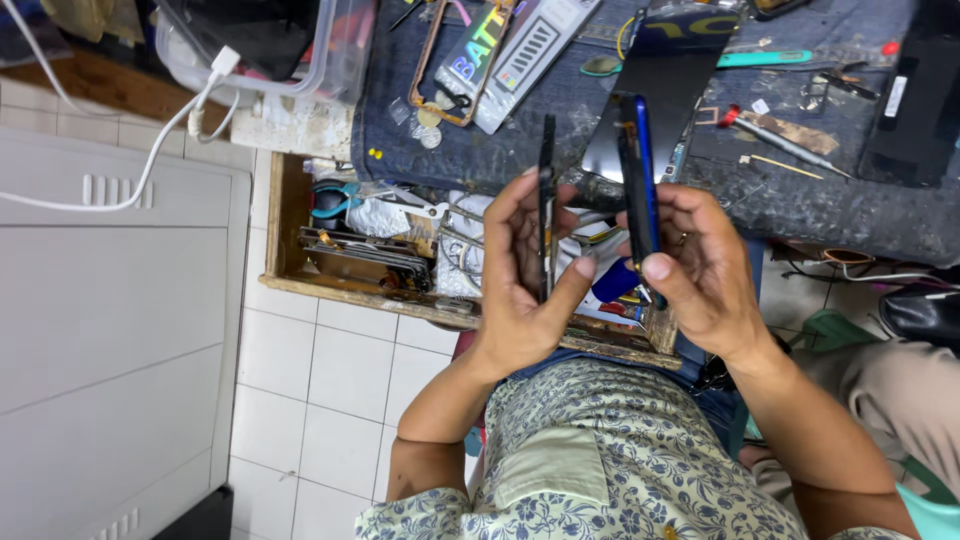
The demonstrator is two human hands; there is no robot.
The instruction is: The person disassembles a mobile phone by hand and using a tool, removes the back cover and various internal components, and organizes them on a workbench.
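Holding two flat parts edge-on to the camera, you have both hands raised over the open wooden drawer (300, 280). Your left hand (520, 270) is curled around a thin black panel (547, 190), fingers behind it and thumb pressed across its lower front; the panel stands nearly upright, its top edge rising above your fingertips. Your right hand (700, 270) grips a blue phone body (637, 190), also upright and seen from the side, thumb against its lower edge and fingers wrapped behind. The two parts stand near each other but apart, with a clear gap between them.

Below the hands, the drawer holds a stack of flat dark parts, blue-handled pliers (335, 198) and loose wires. Beyond it, the workbench (800, 210), covered in dark denim-like cloth, carries a dark flat screen panel (655, 110) just behind the phone body, a red-tipped screwdriver (780, 140), a teal-handled tool (770, 58) and a rusty phone frame (440, 70). A clear plastic box (300, 50) sits at the bench's left end, with a white cable (150, 150) trailing off over the white surface at left.
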